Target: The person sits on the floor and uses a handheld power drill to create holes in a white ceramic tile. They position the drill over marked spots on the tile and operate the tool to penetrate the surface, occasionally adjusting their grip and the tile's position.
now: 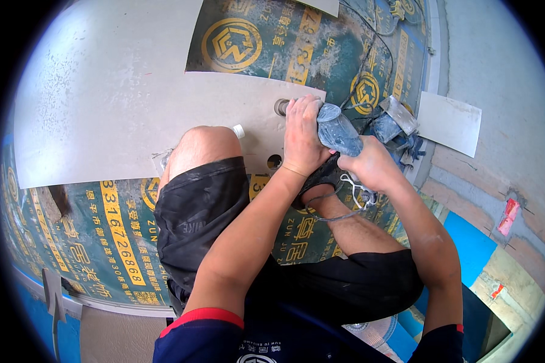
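Note:
Both my hands are on a dusty blue corded power tool (340, 130). My left hand (304, 130) is wrapped over its front part, closed. My right hand (369, 162) grips its rear end, fingers curled round it. Just left of my left fingers, a round metal hole-cutting bit (281, 107) shows against a large light-grey tile (230, 100). Whether the bit touches the tile I cannot tell. A round hole (274, 162) is cut in the tile below the bit. The tool's front is hidden behind my left hand.
A small white bottle cap (238, 131) is beside my left knee. Another dusty blue power tool (386, 126) lies to the right, among black cables (369, 45). Beyond it rests a small pale tile piece (449, 124). Printed green protective sheeting (127, 236) covers the floor beneath.

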`<state>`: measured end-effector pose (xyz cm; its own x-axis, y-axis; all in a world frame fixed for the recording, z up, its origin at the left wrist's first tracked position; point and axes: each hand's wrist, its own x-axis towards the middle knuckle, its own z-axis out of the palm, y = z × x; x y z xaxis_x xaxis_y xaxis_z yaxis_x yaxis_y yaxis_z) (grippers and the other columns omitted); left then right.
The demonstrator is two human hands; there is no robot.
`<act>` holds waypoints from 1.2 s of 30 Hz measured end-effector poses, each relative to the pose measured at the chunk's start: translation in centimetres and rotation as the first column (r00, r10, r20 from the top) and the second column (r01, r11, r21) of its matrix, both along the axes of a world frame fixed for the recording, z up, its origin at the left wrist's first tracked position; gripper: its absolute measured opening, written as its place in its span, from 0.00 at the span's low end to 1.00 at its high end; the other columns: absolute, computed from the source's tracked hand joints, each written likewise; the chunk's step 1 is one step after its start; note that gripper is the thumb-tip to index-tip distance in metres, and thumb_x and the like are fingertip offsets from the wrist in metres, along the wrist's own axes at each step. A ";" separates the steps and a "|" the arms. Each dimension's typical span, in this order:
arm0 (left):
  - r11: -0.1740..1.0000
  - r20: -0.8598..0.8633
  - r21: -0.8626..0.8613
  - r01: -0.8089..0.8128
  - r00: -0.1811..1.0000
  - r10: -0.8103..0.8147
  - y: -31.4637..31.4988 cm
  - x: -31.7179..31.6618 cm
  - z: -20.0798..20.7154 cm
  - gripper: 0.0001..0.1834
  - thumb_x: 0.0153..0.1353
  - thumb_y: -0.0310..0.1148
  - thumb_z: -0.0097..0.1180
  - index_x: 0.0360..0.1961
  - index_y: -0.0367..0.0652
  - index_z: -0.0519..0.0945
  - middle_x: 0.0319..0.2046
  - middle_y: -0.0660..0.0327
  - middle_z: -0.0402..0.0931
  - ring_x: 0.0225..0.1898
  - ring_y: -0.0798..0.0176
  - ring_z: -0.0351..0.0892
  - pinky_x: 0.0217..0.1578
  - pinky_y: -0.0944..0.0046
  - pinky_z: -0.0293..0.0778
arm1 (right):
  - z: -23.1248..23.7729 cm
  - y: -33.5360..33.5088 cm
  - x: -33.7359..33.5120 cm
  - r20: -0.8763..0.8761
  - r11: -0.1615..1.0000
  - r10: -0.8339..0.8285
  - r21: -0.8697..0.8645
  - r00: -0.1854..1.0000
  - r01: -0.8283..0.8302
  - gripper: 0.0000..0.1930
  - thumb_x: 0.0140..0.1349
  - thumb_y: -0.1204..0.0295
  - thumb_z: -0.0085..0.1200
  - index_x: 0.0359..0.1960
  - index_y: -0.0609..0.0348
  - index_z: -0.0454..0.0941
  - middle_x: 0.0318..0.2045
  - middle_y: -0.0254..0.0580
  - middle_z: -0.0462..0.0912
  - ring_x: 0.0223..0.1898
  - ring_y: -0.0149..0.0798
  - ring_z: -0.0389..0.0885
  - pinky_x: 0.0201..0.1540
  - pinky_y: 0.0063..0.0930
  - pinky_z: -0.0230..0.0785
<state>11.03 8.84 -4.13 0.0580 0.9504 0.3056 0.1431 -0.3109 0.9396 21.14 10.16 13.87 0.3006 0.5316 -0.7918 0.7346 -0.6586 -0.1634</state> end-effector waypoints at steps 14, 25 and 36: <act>1.000 -0.013 -0.009 0.004 1.000 -0.004 0.1 -0.1 0.0 0.58 0.33 0.37 0.83 0.68 0.39 0.64 0.64 0.44 0.71 0.69 0.35 0.69 0.74 0.31 0.57 | -0.3 0.0 0.4 0.003 1.000 -0.014 -0.011 1.000 0.014 0.22 0.50 0.63 0.63 0.39 0.74 0.83 0.30 0.66 0.85 0.36 0.61 0.88 0.44 0.44 0.77; 1.000 -0.030 -0.017 0.010 0.999 -0.011 0.1 -0.1 0.0 0.60 0.31 0.37 0.83 0.69 0.39 0.64 0.65 0.44 0.71 0.69 0.36 0.68 0.74 0.31 0.57 | -0.9 -0.4 0.9 0.021 1.000 0.022 -0.006 1.000 -0.021 0.19 0.52 0.65 0.65 0.43 0.66 0.86 0.27 0.46 0.86 0.30 0.37 0.83 0.41 0.36 0.75; 1.000 -0.032 -0.017 0.005 0.999 -0.006 0.1 -0.1 0.1 0.60 0.33 0.38 0.83 0.69 0.40 0.63 0.65 0.44 0.71 0.69 0.37 0.69 0.74 0.31 0.56 | -1.2 -0.6 1.2 0.012 1.000 0.008 0.012 1.000 -0.008 0.18 0.52 0.66 0.65 0.41 0.67 0.86 0.23 0.42 0.83 0.25 0.34 0.81 0.33 0.33 0.73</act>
<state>10.97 8.95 -4.06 0.0731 0.9550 0.2874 0.1719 -0.2959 0.9396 22.36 9.58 12.64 0.3056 0.5438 -0.7816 0.7419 -0.6506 -0.1625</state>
